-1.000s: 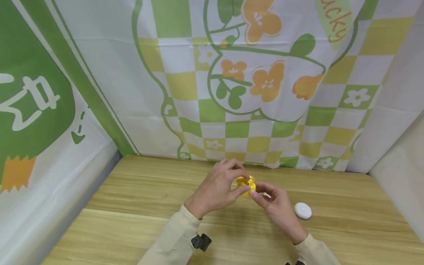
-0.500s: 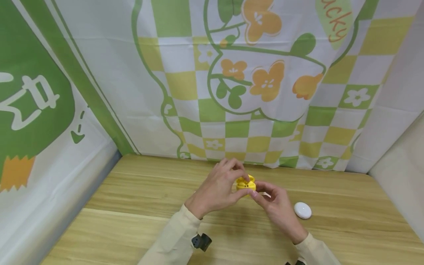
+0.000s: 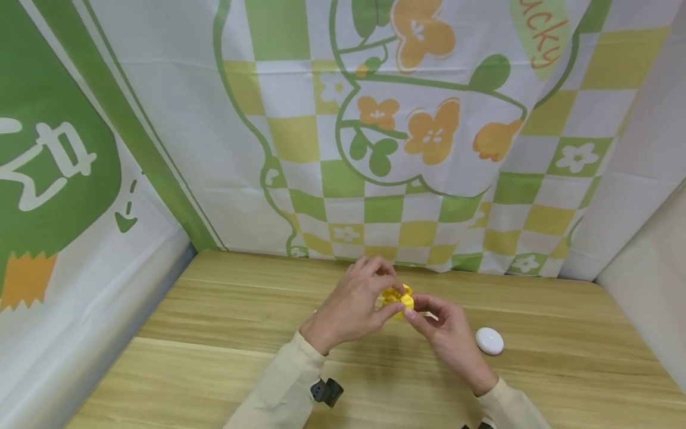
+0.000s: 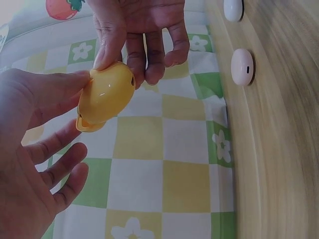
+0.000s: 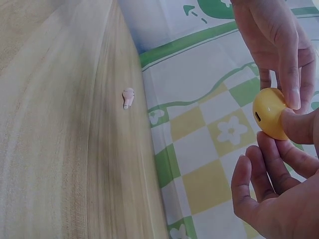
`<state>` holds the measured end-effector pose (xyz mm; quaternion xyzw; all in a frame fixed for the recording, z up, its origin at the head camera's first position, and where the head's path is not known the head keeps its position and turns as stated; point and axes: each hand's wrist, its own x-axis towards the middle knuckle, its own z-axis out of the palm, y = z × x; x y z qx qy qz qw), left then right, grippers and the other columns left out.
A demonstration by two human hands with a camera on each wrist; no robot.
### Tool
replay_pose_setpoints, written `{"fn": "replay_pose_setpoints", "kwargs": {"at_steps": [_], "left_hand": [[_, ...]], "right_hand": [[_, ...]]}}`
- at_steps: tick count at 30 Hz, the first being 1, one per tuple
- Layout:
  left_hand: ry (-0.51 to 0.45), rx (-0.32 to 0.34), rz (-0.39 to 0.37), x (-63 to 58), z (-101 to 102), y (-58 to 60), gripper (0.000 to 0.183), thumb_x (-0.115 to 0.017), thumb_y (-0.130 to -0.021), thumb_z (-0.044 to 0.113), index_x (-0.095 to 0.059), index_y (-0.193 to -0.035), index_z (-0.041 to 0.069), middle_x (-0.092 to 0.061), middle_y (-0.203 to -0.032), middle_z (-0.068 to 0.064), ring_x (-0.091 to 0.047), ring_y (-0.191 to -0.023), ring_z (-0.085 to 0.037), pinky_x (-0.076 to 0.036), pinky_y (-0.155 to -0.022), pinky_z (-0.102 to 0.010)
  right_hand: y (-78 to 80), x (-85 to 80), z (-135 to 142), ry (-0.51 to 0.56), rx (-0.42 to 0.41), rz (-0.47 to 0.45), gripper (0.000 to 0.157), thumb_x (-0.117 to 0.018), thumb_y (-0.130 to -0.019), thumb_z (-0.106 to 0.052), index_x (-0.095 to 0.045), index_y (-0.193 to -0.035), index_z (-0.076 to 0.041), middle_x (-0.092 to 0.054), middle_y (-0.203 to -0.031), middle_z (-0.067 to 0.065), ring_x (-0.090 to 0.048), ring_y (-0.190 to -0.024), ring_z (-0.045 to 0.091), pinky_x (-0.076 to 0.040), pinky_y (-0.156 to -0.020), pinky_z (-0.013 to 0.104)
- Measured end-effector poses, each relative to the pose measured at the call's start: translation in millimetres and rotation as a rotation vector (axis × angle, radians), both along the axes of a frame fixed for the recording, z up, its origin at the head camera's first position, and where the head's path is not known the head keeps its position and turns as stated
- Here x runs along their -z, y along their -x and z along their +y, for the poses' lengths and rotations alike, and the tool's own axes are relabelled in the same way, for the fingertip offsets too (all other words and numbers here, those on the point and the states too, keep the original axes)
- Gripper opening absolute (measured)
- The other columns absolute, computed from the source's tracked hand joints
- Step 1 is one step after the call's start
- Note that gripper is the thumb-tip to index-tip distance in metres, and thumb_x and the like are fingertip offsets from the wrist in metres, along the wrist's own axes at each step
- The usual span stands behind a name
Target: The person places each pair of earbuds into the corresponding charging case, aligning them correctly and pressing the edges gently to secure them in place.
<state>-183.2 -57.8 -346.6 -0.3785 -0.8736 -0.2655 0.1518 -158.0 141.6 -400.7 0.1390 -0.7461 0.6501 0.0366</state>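
Both hands hold a small yellow earbud charging case [image 3: 398, 308] above the table, its lid raised. In the left wrist view the case [image 4: 107, 92] shows its smooth rounded underside, with the lid sticking out below. My left hand [image 3: 351, 301] pinches it from the left, thumb in front and fingertips by the lid. From the right, my right hand [image 3: 447, 333] grips it between thumb and fingers; a dark port on the case [image 5: 269, 113] faces the right wrist camera. A rounded yellow piece [image 3: 407, 302] shows at the case's opening; whether it is an earbud I cannot tell.
A white oval case [image 3: 490, 341] lies on the wooden table [image 3: 563, 357], right of my right hand. The left wrist view shows a pale pink case [image 4: 242, 66] there too. A pink earbud [image 5: 128, 98] lies on the table. Printed cloth [image 3: 375, 208] hangs behind.
Half a second ago dark dots showed on the case's front; now a yellow lobe shows there, much as one second ago. Hands stay nearly in place, with slight finger movement.
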Motion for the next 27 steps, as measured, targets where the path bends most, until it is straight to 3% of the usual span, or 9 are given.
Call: {"fn": "replay_pose_setpoints", "kwargs": {"at_steps": [4, 12, 18, 23, 27], "left_hand": [[-0.021, -0.004, 0.003, -0.1, -2, 0.2, 0.017, -0.08, -0.09, 0.026, -0.076, -0.103, 0.014, -0.059, -0.114, -0.001, -0.051, -0.106, -0.021, -0.045, -0.092, -0.04], [-0.152, -0.027, -0.032, 0.1, -10, 4.1, 0.016, -0.077, -0.093, 0.021, -0.075, -0.106, 0.011, -0.06, -0.112, -0.003, -0.054, -0.109, -0.022, -0.049, -0.091, -0.039], [-0.239, -0.086, -0.204, 4.2, -15, 7.5, 0.019, -0.069, -0.099, 0.024, -0.074, -0.112, 0.01, -0.06, -0.107, -0.003, -0.057, -0.104, -0.022, -0.051, -0.088, -0.042], [-0.317, -0.09, -0.377, 8.8, -20, 12.2, 0.023, -0.062, -0.103, 0.03, -0.075, -0.111, 0.012, -0.063, -0.108, 0.0, -0.058, -0.1, -0.02, -0.052, -0.084, -0.039], [-0.323, -0.097, -0.478, 11.6, -22, 15.4, 0.031, -0.059, -0.104, 0.037, -0.075, -0.114, 0.012, -0.065, -0.11, 0.0, -0.061, -0.098, -0.019, -0.054, -0.079, -0.037]], "right_hand": [[0.0, 0.3, 0, -0.009, 0.001, -0.009, 0.02, -0.071, -0.094, -0.003, -0.07, -0.112, 0.007, -0.068, -0.107, 0.017, -0.062, -0.098, 0.018, -0.056, -0.082, 0.026], [1.0, 1.2, 2, -0.022, 0.004, -0.004, 0.02, -0.07, -0.096, -0.004, -0.07, -0.113, 0.006, -0.068, -0.108, 0.016, -0.064, -0.099, 0.019, -0.056, -0.082, 0.026], [-0.6, -0.5, 1, -0.011, 0.011, -0.018, 0.022, -0.07, -0.096, -0.004, -0.069, -0.114, 0.008, -0.067, -0.109, 0.017, -0.063, -0.098, 0.017, -0.056, -0.082, 0.025], [-1.0, -1.0, 0, -0.01, 0.017, -0.027, 0.022, -0.07, -0.095, -0.004, -0.069, -0.114, 0.008, -0.067, -0.109, 0.017, -0.063, -0.098, 0.017, -0.056, -0.082, 0.025], [-0.5, -0.4, 0, -0.01, 0.016, -0.028, 0.022, -0.07, -0.095, -0.003, -0.069, -0.114, 0.008, -0.067, -0.109, 0.017, -0.064, -0.098, 0.018, -0.056, -0.082, 0.025]]}}
